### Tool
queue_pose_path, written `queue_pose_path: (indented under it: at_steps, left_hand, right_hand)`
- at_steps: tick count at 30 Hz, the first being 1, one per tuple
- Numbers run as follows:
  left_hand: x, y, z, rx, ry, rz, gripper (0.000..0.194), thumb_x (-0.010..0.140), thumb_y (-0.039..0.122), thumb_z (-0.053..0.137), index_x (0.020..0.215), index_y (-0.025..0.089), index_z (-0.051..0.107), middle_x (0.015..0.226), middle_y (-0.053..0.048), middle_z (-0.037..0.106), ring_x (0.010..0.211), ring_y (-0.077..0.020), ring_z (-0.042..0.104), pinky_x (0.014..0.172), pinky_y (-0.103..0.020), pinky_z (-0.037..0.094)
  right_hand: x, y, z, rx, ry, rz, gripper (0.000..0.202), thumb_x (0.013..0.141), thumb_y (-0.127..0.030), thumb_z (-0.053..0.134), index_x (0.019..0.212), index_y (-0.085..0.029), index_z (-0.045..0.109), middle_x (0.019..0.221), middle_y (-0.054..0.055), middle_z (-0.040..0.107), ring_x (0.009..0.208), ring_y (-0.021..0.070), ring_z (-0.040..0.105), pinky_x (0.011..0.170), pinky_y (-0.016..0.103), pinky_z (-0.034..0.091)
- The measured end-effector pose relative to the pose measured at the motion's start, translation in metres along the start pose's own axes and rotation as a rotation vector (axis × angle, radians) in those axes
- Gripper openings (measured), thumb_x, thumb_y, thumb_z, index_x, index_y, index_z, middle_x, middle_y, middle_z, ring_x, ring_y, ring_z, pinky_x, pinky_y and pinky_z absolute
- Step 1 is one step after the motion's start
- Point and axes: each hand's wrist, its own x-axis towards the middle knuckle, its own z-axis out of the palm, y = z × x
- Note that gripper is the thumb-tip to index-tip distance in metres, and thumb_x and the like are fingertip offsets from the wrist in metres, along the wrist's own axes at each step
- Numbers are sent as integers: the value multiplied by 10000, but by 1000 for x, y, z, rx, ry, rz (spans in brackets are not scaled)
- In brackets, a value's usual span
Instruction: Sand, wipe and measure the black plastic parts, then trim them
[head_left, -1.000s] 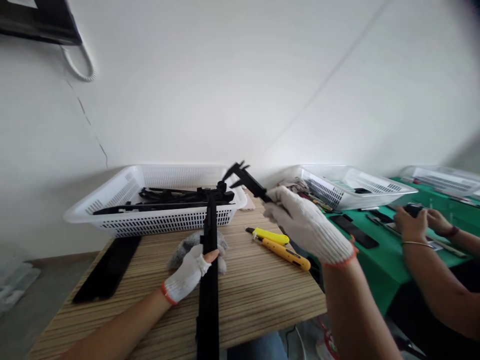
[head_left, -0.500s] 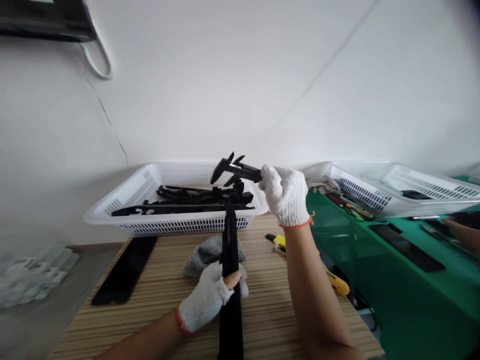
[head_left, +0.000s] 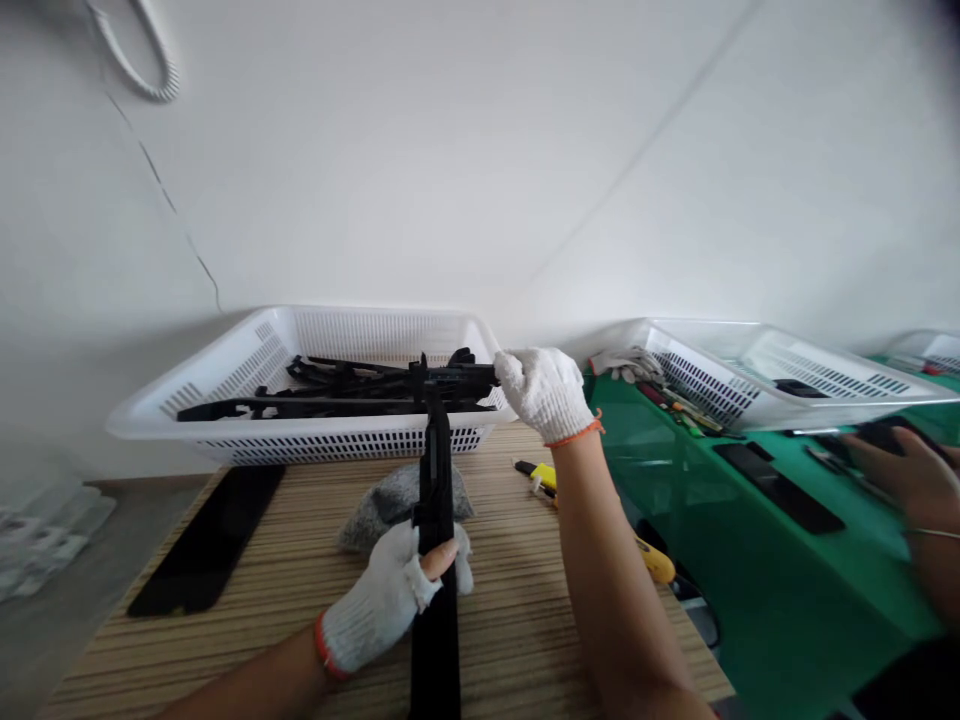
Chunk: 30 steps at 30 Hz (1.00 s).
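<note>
My left hand (head_left: 390, 590), in a white knit glove with the thumb tip bare, is closed around a long black plastic strip (head_left: 436, 620) that points away from me. In my gloved right hand (head_left: 545, 393) is a black caliper (head_left: 461, 378), gripped by its beam end. The caliper's jaws lie at the far tip of the strip; whether they touch it I cannot tell. Behind both stands a white plastic basket (head_left: 262, 428) holding several dark strips (head_left: 345, 405). A grey cloth (head_left: 375, 508) is bunched on the wood-grain table beyond my left hand.
A flat black panel (head_left: 210, 540) lies at the table's left. Right of centre is a yellow cutter (head_left: 546, 476), partly behind my forearm. On the green table (head_left: 757, 590) are another white basket (head_left: 795, 410), gloves (head_left: 628, 364), tools and a black bar (head_left: 780, 488). A co-worker's hand (head_left: 907, 470) shows at right.
My right hand has brought the caliper down and left to the far tip of the black strip. My view has shifted slightly, and a co-worker's hand has come in at the right edge.
</note>
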Motion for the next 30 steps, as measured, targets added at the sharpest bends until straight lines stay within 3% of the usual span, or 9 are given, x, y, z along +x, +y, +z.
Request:
queue_pose_path:
  at_steps: [4, 6, 10, 16, 20, 25, 28, 30]
  left_hand:
    - [1, -1, -1, -6, 6, 1, 753, 676, 936, 637, 727, 184, 650, 627, -45, 665, 609, -178, 578, 594, -300, 459]
    - [2, -4, -1, -8, 0, 13, 748, 693, 928, 629, 723, 181, 656, 631, -46, 660, 606, -174, 571, 581, -295, 443]
    - [2, -8, -1, -41, -11, 5, 722, 707, 908, 642, 709, 186, 634, 624, -34, 638, 592, -162, 540, 571, -289, 432]
    - [3, -9, -2, -41, -4, 15, 675, 745, 865, 645, 718, 191, 626, 626, -26, 629, 590, -156, 522, 556, -281, 415]
    - [3, -8, -2, -40, -15, 23, 673, 758, 857, 641, 710, 186, 629, 641, -34, 637, 612, -164, 538, 571, -284, 424]
    - [3, -7, -2, -57, -17, 5, 684, 731, 873, 657, 729, 190, 630, 629, -28, 631, 582, -156, 512, 551, -284, 419]
    - [3, -7, -2, -31, -18, 19, 696, 738, 882, 645, 699, 187, 626, 626, -33, 628, 591, -157, 519, 568, -284, 426]
    - [3, -7, -3, -42, -24, 13, 698, 736, 882, 647, 689, 187, 615, 625, -29, 621, 591, -154, 516, 570, -280, 428]
  right_hand:
    - [2, -6, 6, -46, -79, -13, 498, 1051, -338, 325, 1072, -176, 795, 911, 149, 795, 751, 253, 712, 607, 339, 326]
    - [3, -6, 8, 4, -58, 9, 517, 1067, -325, 294, 1198, -177, 772, 955, 148, 804, 791, 259, 733, 644, 343, 390]
    - [3, -4, 11, 81, 33, 96, 558, 1077, -318, 293, 1537, -136, 550, 1003, 166, 807, 783, 262, 744, 693, 365, 469]
    - [1, -6, 16, 115, 161, 107, 595, 1040, -370, 390, 1579, -146, 500, 870, 133, 805, 673, 251, 713, 675, 375, 495]
    - [-1, -8, 15, 195, 246, 151, 578, 959, -421, 495, 1452, -150, 626, 616, 38, 714, 639, 244, 713, 652, 350, 479]
    - [-1, -10, 16, 188, 303, 173, 362, 922, -423, 518, 1071, -200, 761, 577, 16, 668, 599, 211, 689, 601, 312, 405]
    - [-1, -11, 18, 134, 313, 191, 322, 924, -424, 511, 773, -218, 708, 571, 40, 651, 599, 206, 669, 589, 306, 364]
    - [-1, -11, 17, 149, 333, 240, 384, 956, -437, 465, 721, -218, 676, 579, 57, 644, 605, 209, 657, 592, 313, 361]
